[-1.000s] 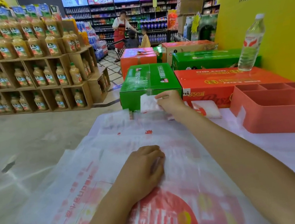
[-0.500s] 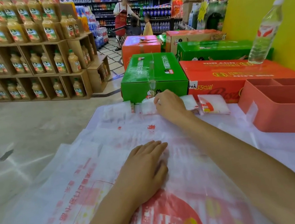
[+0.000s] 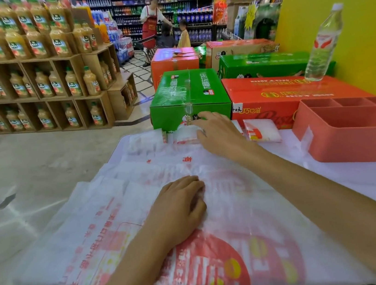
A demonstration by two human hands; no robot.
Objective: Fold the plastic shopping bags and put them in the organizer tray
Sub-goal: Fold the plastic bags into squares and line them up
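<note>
A thin white plastic shopping bag with red print (image 3: 227, 209) lies spread flat over the white table (image 3: 368, 179). The left hand (image 3: 179, 208) rests on its middle, fingers curled under, perhaps bunching the film; blur hides the grip. The right hand (image 3: 217, 133) reaches to the bag's far end, its fingers held together and pressing flat on the handle loop (image 3: 185, 133). A small folded bag (image 3: 262, 131) lies just beside the coral plastic organizer tray (image 3: 351, 143).
</note>
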